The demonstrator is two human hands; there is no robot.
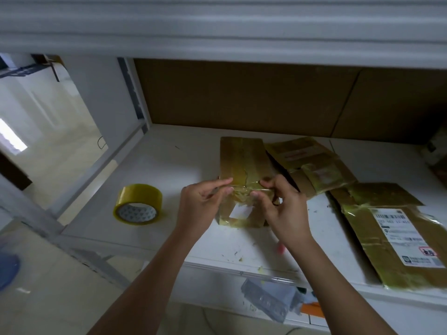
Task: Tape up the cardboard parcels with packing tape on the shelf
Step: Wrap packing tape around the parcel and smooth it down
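A long brown cardboard parcel [242, 160], covered in yellowish tape, lies on the white shelf [169, 165] in the middle of the view. Both hands hover over its near half. My left hand [200, 206] and my right hand [280, 206] each pinch one end of a short crumpled strip of yellowish tape [244, 189] stretched between them just above the parcel. A yellow roll of packing tape [138, 204] stands on the shelf to the left of my left hand, apart from it.
Two more taped parcels lie to the right: one [312, 165] behind my right hand, one with a white shipping label [396, 235] at the shelf's front right. Brown cardboard [242, 97] lines the back. An upper shelf [217, 32] overhangs. Grey packets [268, 298] sit below.
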